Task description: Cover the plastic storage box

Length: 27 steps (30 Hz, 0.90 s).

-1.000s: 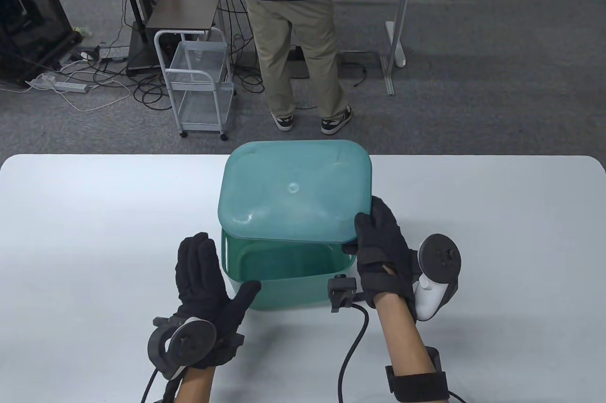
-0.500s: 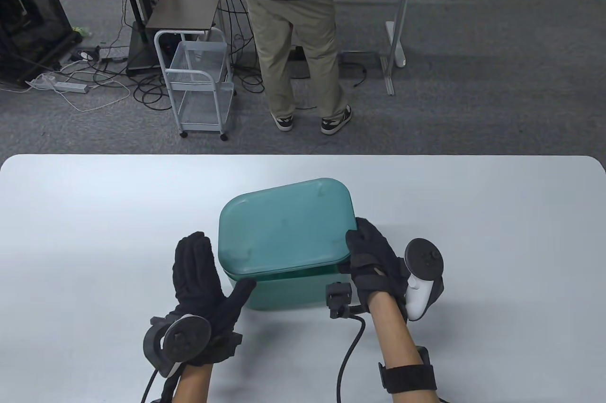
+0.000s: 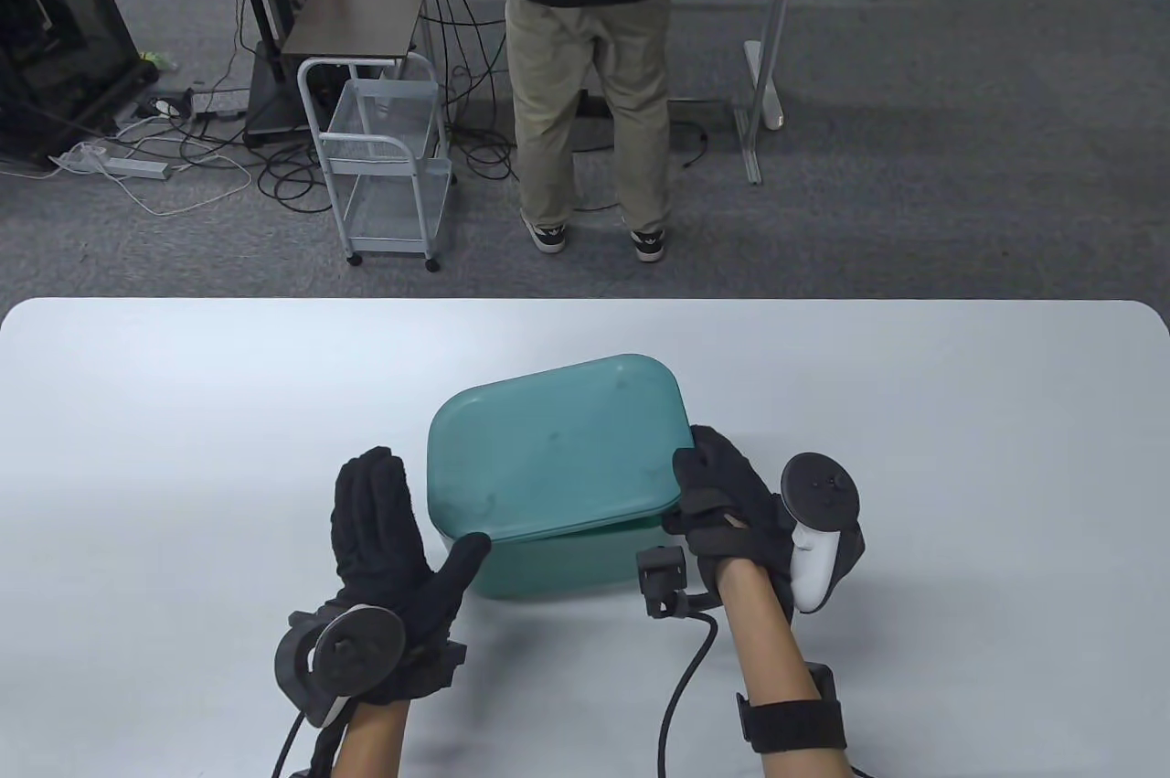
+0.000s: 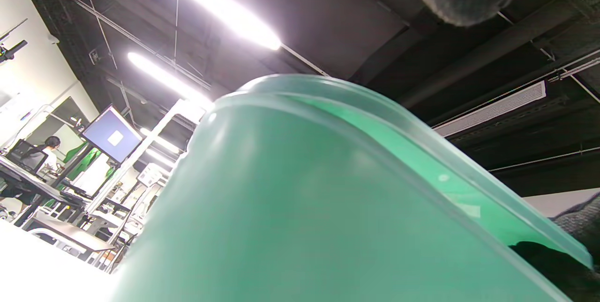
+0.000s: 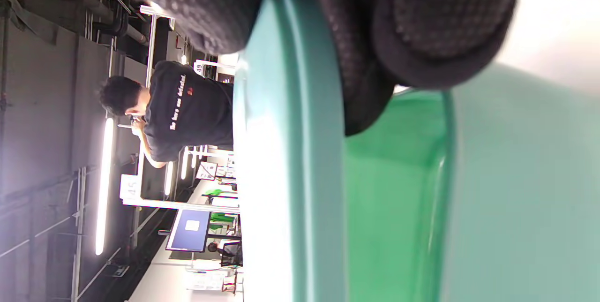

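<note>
The green box (image 3: pixel 585 554) stands near the middle of the table's (image 3: pixel 960 449) near edge, with the lid (image 3: pixel 558 449) lying on it slightly askew. The right hand (image 3: pixel 731 508) grips the lid's right edge, thumb on top and fingers underneath. The left hand (image 3: pixel 388 540) rests flat and spread against the box's left side, holding nothing. The step appears to be seating the lid; next it likely needs squaring up and pressing down.

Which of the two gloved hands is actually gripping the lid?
The right hand, pinching the lid at its right edge; the left hand only braces the box.
</note>
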Each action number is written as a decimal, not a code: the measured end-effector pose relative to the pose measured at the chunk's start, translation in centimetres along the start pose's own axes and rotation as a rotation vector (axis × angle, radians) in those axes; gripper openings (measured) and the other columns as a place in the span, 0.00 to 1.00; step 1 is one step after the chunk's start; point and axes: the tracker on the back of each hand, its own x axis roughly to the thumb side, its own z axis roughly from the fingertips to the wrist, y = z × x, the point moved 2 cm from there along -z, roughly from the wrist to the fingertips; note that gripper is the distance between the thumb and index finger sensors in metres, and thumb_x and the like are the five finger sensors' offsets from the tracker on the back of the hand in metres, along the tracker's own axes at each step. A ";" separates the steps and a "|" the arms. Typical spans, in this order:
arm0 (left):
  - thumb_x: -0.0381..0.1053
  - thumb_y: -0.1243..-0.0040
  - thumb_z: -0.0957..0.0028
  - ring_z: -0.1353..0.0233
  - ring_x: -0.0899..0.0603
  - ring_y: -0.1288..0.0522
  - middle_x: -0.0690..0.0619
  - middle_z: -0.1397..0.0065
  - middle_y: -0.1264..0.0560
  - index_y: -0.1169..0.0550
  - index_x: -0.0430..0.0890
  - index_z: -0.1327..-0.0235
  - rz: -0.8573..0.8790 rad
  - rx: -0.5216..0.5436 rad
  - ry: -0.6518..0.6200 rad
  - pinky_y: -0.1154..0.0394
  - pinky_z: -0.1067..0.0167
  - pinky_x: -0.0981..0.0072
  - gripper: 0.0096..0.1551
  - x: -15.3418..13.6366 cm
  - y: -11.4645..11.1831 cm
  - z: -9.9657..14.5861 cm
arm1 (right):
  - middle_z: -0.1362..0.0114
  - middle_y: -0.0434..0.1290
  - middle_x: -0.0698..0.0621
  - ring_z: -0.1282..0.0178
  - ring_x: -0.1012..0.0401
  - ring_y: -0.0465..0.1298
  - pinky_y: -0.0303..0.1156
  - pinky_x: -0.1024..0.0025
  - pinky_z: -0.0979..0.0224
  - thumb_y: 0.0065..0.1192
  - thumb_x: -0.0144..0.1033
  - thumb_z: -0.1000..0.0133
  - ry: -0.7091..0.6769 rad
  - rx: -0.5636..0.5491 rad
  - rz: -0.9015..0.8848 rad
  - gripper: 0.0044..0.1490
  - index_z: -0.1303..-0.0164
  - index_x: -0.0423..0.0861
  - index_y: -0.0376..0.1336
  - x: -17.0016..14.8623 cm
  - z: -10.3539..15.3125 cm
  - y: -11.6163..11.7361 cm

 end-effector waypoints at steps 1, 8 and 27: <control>0.79 0.48 0.47 0.09 0.32 0.58 0.51 0.06 0.58 0.60 0.55 0.12 0.000 0.000 0.001 0.53 0.18 0.34 0.62 0.0 0.0 0.0 | 0.46 0.79 0.46 0.61 0.55 0.85 0.81 0.58 0.58 0.60 0.35 0.46 -0.001 -0.002 0.007 0.39 0.26 0.32 0.58 0.0 0.0 -0.1; 0.79 0.48 0.47 0.09 0.32 0.58 0.51 0.06 0.58 0.60 0.55 0.12 0.009 -0.002 0.010 0.53 0.18 0.34 0.61 -0.2 -0.1 0.0 | 0.45 0.79 0.45 0.61 0.55 0.86 0.81 0.58 0.58 0.60 0.35 0.46 -0.010 0.001 0.053 0.39 0.26 0.31 0.58 0.7 0.2 -0.7; 0.79 0.48 0.46 0.09 0.32 0.57 0.51 0.06 0.58 0.59 0.55 0.11 0.026 0.005 0.035 0.53 0.18 0.34 0.61 -0.8 0.1 0.0 | 0.45 0.80 0.45 0.60 0.54 0.86 0.81 0.57 0.57 0.61 0.34 0.47 0.003 -0.005 0.023 0.39 0.27 0.32 0.59 0.8 0.2 0.8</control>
